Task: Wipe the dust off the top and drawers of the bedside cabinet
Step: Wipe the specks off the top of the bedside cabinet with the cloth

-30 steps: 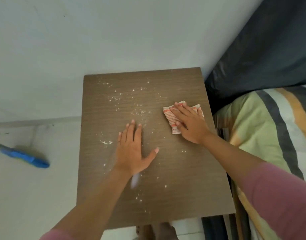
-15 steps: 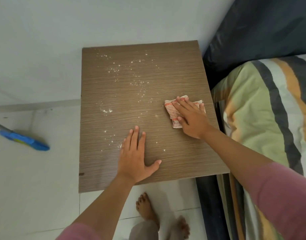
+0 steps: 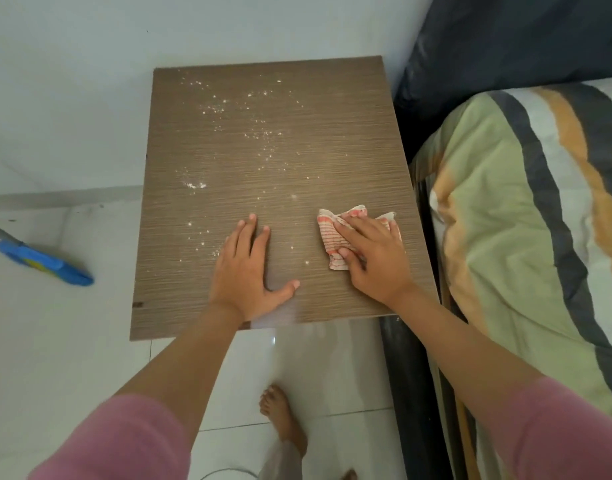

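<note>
Cloth (image 3: 329,233) under right hand (image 3: 374,261) on dusty cabinet (image 3: 297,116)

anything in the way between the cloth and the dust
Nothing visible between the cloth under the right hand and the dust farther back. Only the left hand, flat on the top, lies between it and the left specks.

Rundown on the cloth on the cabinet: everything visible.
The cloth is white with orange-red stripes, soft-looking fabric, bunched into loose folds. It lies on the wood-grain cabinet top near its right edge. The right hand presses flat on it, covering its middle; corners show beyond the hand.
</note>
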`<state>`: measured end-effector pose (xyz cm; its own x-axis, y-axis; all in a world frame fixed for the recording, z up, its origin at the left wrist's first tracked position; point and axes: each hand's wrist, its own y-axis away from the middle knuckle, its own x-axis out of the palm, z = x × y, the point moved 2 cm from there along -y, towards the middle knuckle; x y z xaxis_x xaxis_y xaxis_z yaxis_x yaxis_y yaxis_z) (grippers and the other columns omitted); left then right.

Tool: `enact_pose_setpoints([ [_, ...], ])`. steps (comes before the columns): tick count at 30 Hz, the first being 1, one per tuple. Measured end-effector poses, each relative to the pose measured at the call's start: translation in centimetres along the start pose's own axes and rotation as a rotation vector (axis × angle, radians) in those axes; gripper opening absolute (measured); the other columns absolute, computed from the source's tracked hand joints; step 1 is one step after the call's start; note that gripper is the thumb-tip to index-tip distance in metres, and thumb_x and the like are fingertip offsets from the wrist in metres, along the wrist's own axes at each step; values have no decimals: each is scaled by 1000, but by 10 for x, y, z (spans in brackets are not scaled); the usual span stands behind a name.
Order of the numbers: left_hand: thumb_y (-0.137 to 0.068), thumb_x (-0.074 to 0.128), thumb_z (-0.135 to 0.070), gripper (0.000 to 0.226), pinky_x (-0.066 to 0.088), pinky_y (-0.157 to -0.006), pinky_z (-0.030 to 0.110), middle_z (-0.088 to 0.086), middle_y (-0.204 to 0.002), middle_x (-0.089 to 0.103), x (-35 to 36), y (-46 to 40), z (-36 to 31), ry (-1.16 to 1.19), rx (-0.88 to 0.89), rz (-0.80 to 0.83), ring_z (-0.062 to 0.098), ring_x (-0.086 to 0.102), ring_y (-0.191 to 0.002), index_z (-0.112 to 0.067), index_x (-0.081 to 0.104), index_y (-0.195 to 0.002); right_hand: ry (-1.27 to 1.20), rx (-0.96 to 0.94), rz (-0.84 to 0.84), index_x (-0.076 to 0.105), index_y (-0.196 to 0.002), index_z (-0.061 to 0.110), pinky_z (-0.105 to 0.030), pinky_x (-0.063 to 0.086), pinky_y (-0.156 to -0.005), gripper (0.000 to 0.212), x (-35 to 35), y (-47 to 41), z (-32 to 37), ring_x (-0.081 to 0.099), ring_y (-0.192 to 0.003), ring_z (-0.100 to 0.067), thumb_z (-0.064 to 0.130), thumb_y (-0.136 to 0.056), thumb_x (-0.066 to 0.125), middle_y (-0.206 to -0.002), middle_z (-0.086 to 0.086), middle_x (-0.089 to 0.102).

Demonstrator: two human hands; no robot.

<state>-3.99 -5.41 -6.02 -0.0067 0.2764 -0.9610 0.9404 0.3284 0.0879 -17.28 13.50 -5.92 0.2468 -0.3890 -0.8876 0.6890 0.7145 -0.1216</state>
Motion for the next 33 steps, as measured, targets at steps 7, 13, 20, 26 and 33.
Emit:
enact_pose_setpoints([
  [7,-62,42,-78,105,26,-111,50,12,-153,19,3,0,0,-2,-7,-41,30,17,-141,-9,31,-141,-109,-32,18,60,-122,24,-57,31,-104,39,-3,43,6,55,-115,-23,31,-87,46,-125,1,61],
  [13,-61,41,-79,105,21,-113,48,12,-153,20,6,1,3,-16,2,-80,31,17,-140,-10,31,-141,-184,-55,27,63,-119,25,-57,36,-100,36,0,65,6,57,-109,-21,21,-85,54,-122,3,62],
  [20,-63,40,-80,104,21,-113,48,14,-152,22,6,1,3,-33,25,-89,32,19,-139,-10,32,-140,-171,-65,-42,67,-114,20,-37,41,-80,32,0,92,14,58,-93,-27,16,-84,56,-109,-4,64],
  [26,-71,35,-77,103,9,-115,49,14,-156,3,1,3,-4,-123,-10,61,31,3,-143,-10,13,-146,-299,82,364,64,-117,11,-33,47,-85,31,-36,90,29,55,-97,-21,7,-87,58,-106,-4,59],
  [33,-69,43,-73,99,13,-114,50,17,-154,11,-16,-2,-10,-47,-22,145,33,10,-142,-9,23,-141,-319,212,220,64,-116,8,-19,42,-80,29,-91,-1,31,56,-90,-21,5,-88,57,-100,-9,56],
])
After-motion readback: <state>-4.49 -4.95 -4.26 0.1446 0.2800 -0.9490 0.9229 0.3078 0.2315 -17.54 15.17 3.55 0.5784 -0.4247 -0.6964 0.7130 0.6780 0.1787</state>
